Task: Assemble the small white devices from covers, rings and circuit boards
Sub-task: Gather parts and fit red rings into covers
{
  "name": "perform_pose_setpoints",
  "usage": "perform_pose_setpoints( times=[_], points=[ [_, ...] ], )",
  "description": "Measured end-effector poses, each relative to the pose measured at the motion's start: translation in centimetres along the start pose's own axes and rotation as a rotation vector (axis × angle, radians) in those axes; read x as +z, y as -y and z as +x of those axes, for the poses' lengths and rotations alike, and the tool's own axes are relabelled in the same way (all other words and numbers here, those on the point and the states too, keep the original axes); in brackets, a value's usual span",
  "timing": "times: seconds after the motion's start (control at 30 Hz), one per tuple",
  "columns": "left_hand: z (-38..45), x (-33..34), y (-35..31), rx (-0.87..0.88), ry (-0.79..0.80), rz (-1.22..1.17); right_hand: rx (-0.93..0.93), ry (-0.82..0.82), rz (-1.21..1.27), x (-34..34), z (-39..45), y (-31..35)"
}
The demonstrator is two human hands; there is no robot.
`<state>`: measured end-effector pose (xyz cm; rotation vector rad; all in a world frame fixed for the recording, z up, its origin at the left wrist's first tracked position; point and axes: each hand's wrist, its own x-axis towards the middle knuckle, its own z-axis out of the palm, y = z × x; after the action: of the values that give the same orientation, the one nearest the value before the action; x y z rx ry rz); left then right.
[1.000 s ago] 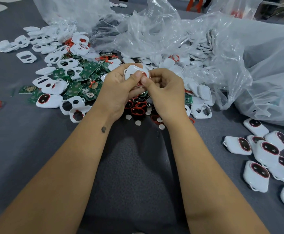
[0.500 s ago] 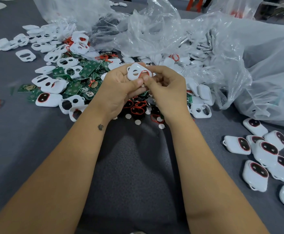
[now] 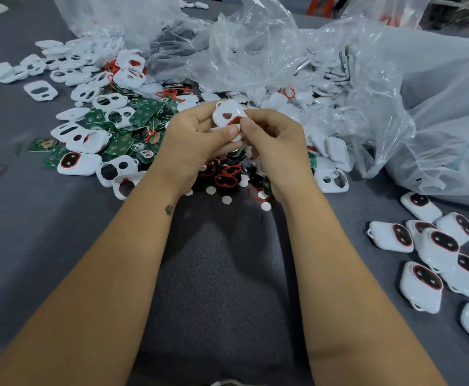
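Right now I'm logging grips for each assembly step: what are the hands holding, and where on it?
Both hands hold one small white plastic cover with a red ring: left hand grips its left edge, right hand pinches its lower right edge.

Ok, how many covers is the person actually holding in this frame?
1: a white cover, pinched between the left hand and right hand above the parts pile. Fingers could hide another piece behind it.

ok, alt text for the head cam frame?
Two bare hands, left and right, pinch a white cover with a red ring above a grey table. Loose covers and green boards lie left, plastic bags behind, finished devices right.
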<state>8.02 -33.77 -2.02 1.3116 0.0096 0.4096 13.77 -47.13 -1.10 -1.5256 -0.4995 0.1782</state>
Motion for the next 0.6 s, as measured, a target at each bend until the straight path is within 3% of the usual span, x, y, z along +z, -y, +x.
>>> perform_pose_setpoints(
  times=[0.2, 0.6],
  points=[
    [-0.01, 0.16, 0.09, 0.094, -0.056, 0.02, -0.014, 0.028, 0.168, -0.16, 0.21, -0.17],
    [-0.04, 0.12, -0.04, 0.22, -0.025, 0.093, -0.082, 0.064, 0.207, -0.11, -0.17, 0.49]
  ],
)
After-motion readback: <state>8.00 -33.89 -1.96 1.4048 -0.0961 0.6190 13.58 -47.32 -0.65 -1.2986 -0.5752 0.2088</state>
